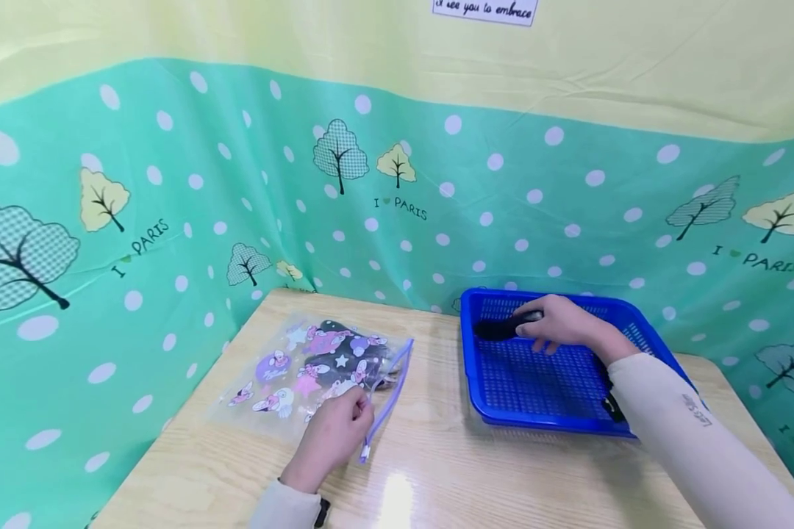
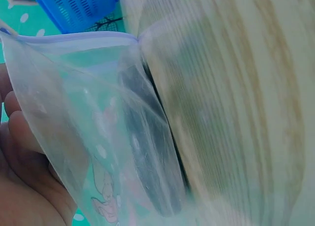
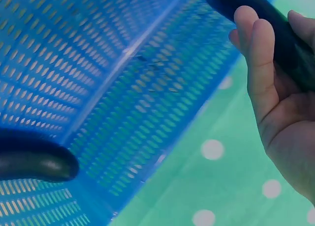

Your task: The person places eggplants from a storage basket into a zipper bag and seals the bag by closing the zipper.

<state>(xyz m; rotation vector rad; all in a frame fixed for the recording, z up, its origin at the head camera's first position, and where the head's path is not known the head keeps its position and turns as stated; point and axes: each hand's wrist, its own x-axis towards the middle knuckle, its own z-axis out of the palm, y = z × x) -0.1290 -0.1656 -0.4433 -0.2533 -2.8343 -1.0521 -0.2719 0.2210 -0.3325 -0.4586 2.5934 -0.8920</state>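
Observation:
My left hand pinches the open edge of a clear zip bag printed with cartoon figures and stars, lying on the table with a purple slider strip at its mouth. Dark, long things show through its film. Over the blue basket, my right hand grips a long, dark eggplant between thumb and fingers. Another glossy dark eggplant lies inside the basket; in the head view my right forearm covers part of it.
The basket stands at the right of the wooden table, near the back edge. A green and yellow patterned cloth hangs behind and to the left. Bare wood separates the bag from the basket.

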